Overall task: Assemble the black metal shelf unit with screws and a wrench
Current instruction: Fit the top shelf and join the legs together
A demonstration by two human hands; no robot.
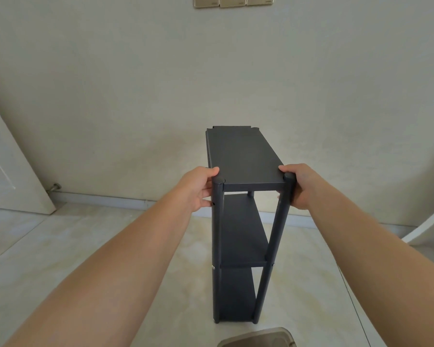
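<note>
While the left hand (200, 188) grips the top of the near-left post (217, 221), thumb up beside the post's cap and fingers curled round the tube, the black shelf unit (241, 221) stands upright between the two hands on the pale tiled floor (85, 246), its posts running straight up and down. Its three shelves are stacked one below another, and the long side of the top shelf (243, 156) runs away from the hands toward the cream wall (211, 71). The right hand (301, 186) clasps the top of the near-right post (283, 209) in the same way, fingers wrapped behind it.
</note>
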